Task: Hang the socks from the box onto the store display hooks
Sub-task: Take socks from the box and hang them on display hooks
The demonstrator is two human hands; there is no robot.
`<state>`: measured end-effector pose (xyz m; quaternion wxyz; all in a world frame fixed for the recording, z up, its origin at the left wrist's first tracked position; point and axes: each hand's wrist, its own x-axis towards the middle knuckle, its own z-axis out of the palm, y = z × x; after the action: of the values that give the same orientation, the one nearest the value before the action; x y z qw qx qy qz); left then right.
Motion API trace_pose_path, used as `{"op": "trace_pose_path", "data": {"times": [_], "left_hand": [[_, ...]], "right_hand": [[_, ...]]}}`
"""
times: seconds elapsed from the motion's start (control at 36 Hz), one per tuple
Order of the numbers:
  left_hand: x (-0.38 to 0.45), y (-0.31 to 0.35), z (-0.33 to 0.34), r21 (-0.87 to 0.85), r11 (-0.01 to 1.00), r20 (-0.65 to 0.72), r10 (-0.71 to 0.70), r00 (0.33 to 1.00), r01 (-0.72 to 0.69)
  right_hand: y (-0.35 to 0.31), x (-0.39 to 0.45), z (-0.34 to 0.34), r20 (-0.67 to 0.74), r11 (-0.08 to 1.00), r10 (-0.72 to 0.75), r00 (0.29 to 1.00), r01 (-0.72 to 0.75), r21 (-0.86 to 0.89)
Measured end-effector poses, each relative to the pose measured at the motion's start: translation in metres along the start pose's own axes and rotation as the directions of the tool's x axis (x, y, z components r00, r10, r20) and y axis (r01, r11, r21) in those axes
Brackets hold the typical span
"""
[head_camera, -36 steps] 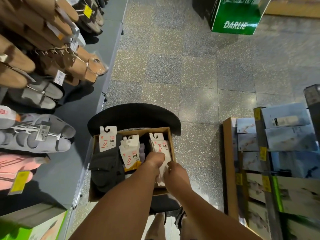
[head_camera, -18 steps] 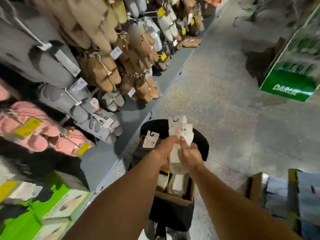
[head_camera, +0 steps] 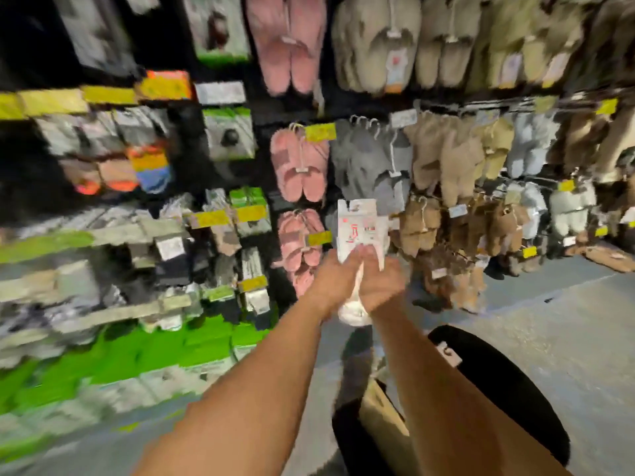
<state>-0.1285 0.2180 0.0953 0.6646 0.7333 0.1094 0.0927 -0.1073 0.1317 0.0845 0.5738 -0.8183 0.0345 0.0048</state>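
Both my hands hold a pack of white socks [head_camera: 359, 228] with a white card header, raised in front of the display wall. My left hand [head_camera: 331, 281] grips the pack from the left and my right hand [head_camera: 379, 286] grips it from the right, just under the card. The sock toes hang down between my wrists. The cardboard box [head_camera: 381, 413] sits below on a black round seat [head_camera: 508, 383], mostly hidden behind my right forearm, with one sock card sticking up. The frame is blurred by motion.
The display wall holds pink slippers [head_camera: 299, 166], grey and tan slippers [head_camera: 446, 156] on hooks, yellow price tags [head_camera: 319, 132], and sock packs [head_camera: 247, 218] to the left. Green boxes [head_camera: 144, 352] line the bottom shelf. Grey floor lies at right.
The view swung up from the box to the display wall. Both hands lifted the white sock pack out of the box and raised it toward the hooks.
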Motion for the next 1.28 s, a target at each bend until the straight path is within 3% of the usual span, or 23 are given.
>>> {"op": "trace_pose_path", "data": {"times": [0.14,0.42,0.56,0.67,0.72,0.97,1.14,1.28], "left_hand": [[-0.017,-0.009,-0.091,0.085,0.995,-0.196,0.068,0.978,-0.052],[-0.098,-0.013,-0.250,-0.047,0.994,-0.387,0.069,0.920,-0.094],[-0.131,-0.025,-0.327,-0.129,0.988,-0.430,0.024,0.902,-0.087],[-0.145,-0.034,-0.370,-0.255,0.961,-0.365,0.005,0.931,-0.105],[-0.147,-0.038,-0.382,-0.303,0.947,-0.312,0.010,0.950,-0.109],[-0.124,-0.046,-0.382,-0.315,0.942,-0.309,0.018,0.951,-0.120],[-0.077,-0.049,-0.367,-0.306,0.947,-0.284,0.012,0.959,-0.102],[-0.025,-0.055,-0.359,-0.317,0.944,-0.240,0.017,0.971,-0.095]], "right_hand": [[-0.046,-0.053,0.069,0.097,0.994,-0.094,0.991,0.088,0.065],[-0.094,-0.155,0.193,0.235,0.983,-0.186,0.954,0.180,0.047],[-0.112,-0.210,0.255,0.264,0.974,-0.228,0.937,0.220,0.062],[-0.120,-0.236,0.288,0.250,0.962,-0.270,0.930,0.255,0.093],[-0.122,-0.241,0.297,0.234,0.961,-0.277,0.932,0.264,0.086],[-0.120,-0.223,0.306,0.220,0.966,-0.256,0.941,0.245,0.080],[-0.113,-0.181,0.304,0.043,0.951,-0.282,0.958,0.273,0.143],[-0.112,-0.119,0.312,0.136,0.949,-0.289,0.947,0.265,0.173]]}}
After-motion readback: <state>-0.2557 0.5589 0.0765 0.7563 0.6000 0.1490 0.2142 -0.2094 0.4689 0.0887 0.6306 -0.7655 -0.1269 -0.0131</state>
